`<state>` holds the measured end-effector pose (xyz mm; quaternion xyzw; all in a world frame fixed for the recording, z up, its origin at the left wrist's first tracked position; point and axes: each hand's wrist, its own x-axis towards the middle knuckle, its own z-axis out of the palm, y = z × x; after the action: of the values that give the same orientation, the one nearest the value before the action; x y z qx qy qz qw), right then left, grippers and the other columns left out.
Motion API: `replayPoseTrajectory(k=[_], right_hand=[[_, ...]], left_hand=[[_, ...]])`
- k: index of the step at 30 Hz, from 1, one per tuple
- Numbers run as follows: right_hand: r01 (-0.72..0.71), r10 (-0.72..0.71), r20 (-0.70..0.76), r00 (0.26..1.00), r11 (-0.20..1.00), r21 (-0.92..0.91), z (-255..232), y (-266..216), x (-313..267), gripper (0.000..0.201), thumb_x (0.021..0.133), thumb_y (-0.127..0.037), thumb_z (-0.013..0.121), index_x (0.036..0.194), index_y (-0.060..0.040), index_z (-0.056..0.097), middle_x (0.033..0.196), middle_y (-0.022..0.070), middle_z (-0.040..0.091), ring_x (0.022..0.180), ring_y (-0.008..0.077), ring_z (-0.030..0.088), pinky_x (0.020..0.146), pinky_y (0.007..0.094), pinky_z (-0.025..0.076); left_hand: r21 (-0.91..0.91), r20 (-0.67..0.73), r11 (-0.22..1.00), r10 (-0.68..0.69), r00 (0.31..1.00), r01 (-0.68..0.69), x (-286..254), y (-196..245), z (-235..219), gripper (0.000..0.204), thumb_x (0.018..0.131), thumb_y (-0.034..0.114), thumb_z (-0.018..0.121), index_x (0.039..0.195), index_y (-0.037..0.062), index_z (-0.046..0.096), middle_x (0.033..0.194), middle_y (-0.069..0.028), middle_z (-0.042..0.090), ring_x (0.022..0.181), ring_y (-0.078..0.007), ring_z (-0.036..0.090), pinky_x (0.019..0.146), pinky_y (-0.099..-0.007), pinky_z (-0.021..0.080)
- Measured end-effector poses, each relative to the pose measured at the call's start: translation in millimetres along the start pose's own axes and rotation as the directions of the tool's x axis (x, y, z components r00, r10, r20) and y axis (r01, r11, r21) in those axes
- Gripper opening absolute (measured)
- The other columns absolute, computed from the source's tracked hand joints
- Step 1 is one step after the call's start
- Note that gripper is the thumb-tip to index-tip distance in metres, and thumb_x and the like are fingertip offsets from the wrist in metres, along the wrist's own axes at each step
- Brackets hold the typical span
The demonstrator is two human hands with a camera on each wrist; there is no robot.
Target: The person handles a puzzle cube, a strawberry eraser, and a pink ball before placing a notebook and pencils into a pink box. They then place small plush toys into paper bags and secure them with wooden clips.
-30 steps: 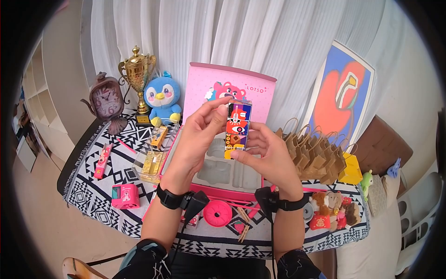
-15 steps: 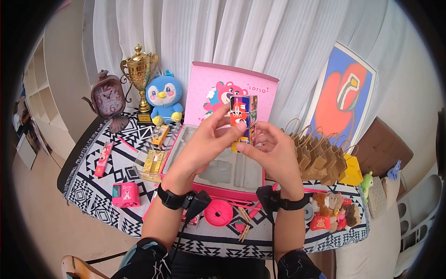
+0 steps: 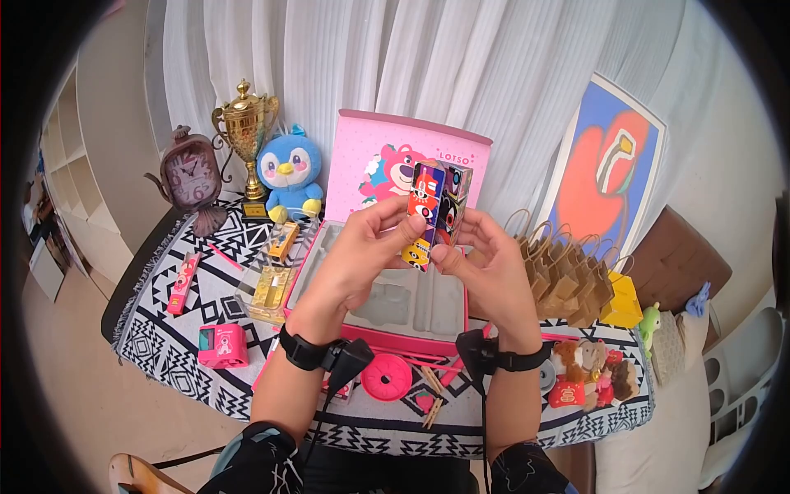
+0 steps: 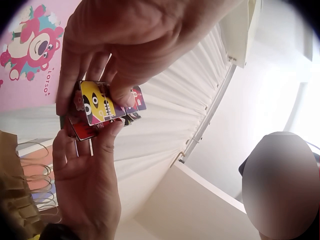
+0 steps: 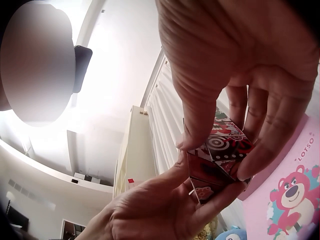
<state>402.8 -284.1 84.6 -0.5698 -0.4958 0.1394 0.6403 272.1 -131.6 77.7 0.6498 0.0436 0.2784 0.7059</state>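
Observation:
A folding puzzle cube [image 3: 427, 191] with colourful printed faces is held up in front of the pink box lid, partly hinged apart into two halves. My left hand [image 3: 355, 257] grips its left half, the thumb on the front face and fingers behind. On the other side my right hand [image 3: 492, 276] pinches the right half near the bottom. A yellow block face of the cube [image 4: 96, 103] shows under the left thumb in the left wrist view, with a red face below it. Between both hands, the right wrist view shows dark and red faces of the cube [image 5: 220, 142] set at an angle.
Below the hands lies an open pink box [image 3: 403, 333] with a grey moulded insert. A blue plush penguin [image 3: 290, 174], a gold trophy [image 3: 244, 136] and a clock [image 3: 189, 177] stand at left; paper bags [image 3: 559, 284] at right. A pink round dish [image 3: 387, 377] sits in front.
The cube has turned from a flat, tall front view to an angled one, and its halves have swung apart. My left thumb has moved down onto its front face.

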Motion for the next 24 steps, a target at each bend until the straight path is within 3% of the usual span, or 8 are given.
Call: replayPoseTrajectory(k=[3, 5, 7, 10, 12, 14, 18, 24], right_hand=[[0.015, -0.015, -0.006, 1.000, 1.000, 0.005, 0.6, -9.1, -1.6, 0.057, 0.090, -0.019, 0.086, 0.136, 0.0019, 0.060, 0.115, 0.0080, 0.072, 0.107, 0.0131, 0.067, 0.079, 0.0297, 0.062], [-0.012, 0.012, 0.001, 1.000, 1.000, 0.016, -0.8, -13.1, -2.1, 0.062, 0.091, -0.019, 0.085, 0.140, 0.0037, 0.056, 0.121, 0.0102, 0.069, 0.111, 0.0149, 0.065, 0.085, 0.0303, 0.060], [-0.039, 0.039, 0.009, 0.999, 0.999, 0.027, -1.0, -13.6, -2.1, 0.067, 0.092, -0.019, 0.084, 0.145, 0.0055, 0.051, 0.127, 0.0125, 0.066, 0.114, 0.0167, 0.064, 0.090, 0.0309, 0.058], [0.017, -0.015, -0.045, 0.999, 0.999, 0.034, -1.4, -10.2, -0.9, 0.056, 0.096, -0.017, 0.079, 0.143, 0.0035, 0.054, 0.119, 0.0131, 0.071, 0.109, 0.0161, 0.067, 0.085, 0.0306, 0.060], [0.004, -0.003, -0.037, 0.999, 0.999, 0.038, -5.6, -7.4, 0.2, 0.054, 0.101, -0.018, 0.073, 0.145, 0.0048, 0.052, 0.125, 0.0155, 0.070, 0.112, 0.0170, 0.066, 0.092, 0.0326, 0.056], [-0.002, 0.005, -0.053, 0.999, 0.998, 0.060, -5.9, -4.7, -0.3, 0.053, 0.103, -0.020, 0.071, 0.145, 0.0050, 0.052, 0.127, 0.0156, 0.070, 0.113, 0.0168, 0.065, 0.095, 0.0331, 0.055], [0.001, 0.007, -0.080, 0.997, 0.995, 0.098, -6.7, -9.3, -1.1, 0.050, 0.107, -0.023, 0.065, 0.146, 0.0045, 0.052, 0.128, 0.0136, 0.070, 0.115, 0.0152, 0.064, 0.100, 0.0316, 0.051], [-0.016, 0.029, -0.075, 0.997, 0.984, 0.175, -8.2, -8.5, -1.2, 0.042, 0.111, -0.025, 0.057, 0.141, 0.0045, 0.058, 0.126, 0.0067, 0.069, 0.113, 0.0096, 0.062, 0.101, 0.0266, 0.048]], left_hand=[[-0.047, 0.023, 0.998, -0.042, 0.999, 0.043, 1.4, -0.3, -1.3, 0.043, 0.105, 0.040, 0.065, 0.134, 0.0088, 0.066, 0.118, -0.0026, 0.073, 0.099, -0.0072, 0.070, 0.071, -0.0237, 0.057], [-0.188, 0.074, 0.982, -0.012, 0.997, 0.026, 1.5, 2.9, 1.0, 0.045, 0.109, 0.039, 0.056, 0.139, 0.0050, 0.059, 0.124, -0.0061, 0.071, 0.107, -0.0141, 0.071, 0.085, -0.0345, 0.065], [-0.191, 0.079, 0.982, 0.001, 0.997, 0.014, 0.8, 5.2, 2.2, 0.048, 0.109, 0.042, 0.055, 0.140, 0.0051, 0.057, 0.125, -0.0072, 0.070, 0.109, -0.0157, 0.071, 0.087, -0.0361, 0.065], [-0.177, 0.052, 0.984, 0.022, 0.998, -0.012, 0.7, 5.7, 6.3, 0.051, 0.110, 0.045, 0.052, 0.142, 0.0054, 0.054, 0.127, -0.0084, 0.069, 0.110, -0.0179, 0.071, 0.088, -0.0382, 0.066], [-0.160, 0.021, 0.987, 0.029, 0.999, -0.026, -0.1, 8.0, 8.3, 0.052, 0.110, 0.046, 0.050, 0.142, 0.0057, 0.053, 0.128, -0.0086, 0.069, 0.110, -0.0184, 0.072, 0.089, -0.0388, 0.066], [-0.226, 0.007, 0.974, 0.025, 1.000, -0.023, -1.7, 13.3, 9.6, 0.043, 0.111, 0.043, 0.052, 0.132, 0.0057, 0.055, 0.118, -0.0059, 0.071, 0.110, -0.0148, 0.070, 0.088, -0.0387, 0.065], [-0.265, -0.021, 0.963, 0.044, 0.999, -0.048, -1.8, 12.0, 8.4, 0.043, 0.111, 0.044, 0.051, 0.131, 0.0059, 0.057, 0.117, -0.0049, 0.070, 0.108, -0.0147, 0.070, 0.084, -0.0363, 0.065], [-0.176, -0.065, 0.982, 0.052, 0.997, -0.062, -1.5, 8.9, 0.0, 0.051, 0.112, 0.050, 0.044, 0.122, 0.0052, 0.065, 0.104, -0.0033, 0.071, 0.084, -0.0091, 0.065, 0.064, -0.0278, 0.054]])
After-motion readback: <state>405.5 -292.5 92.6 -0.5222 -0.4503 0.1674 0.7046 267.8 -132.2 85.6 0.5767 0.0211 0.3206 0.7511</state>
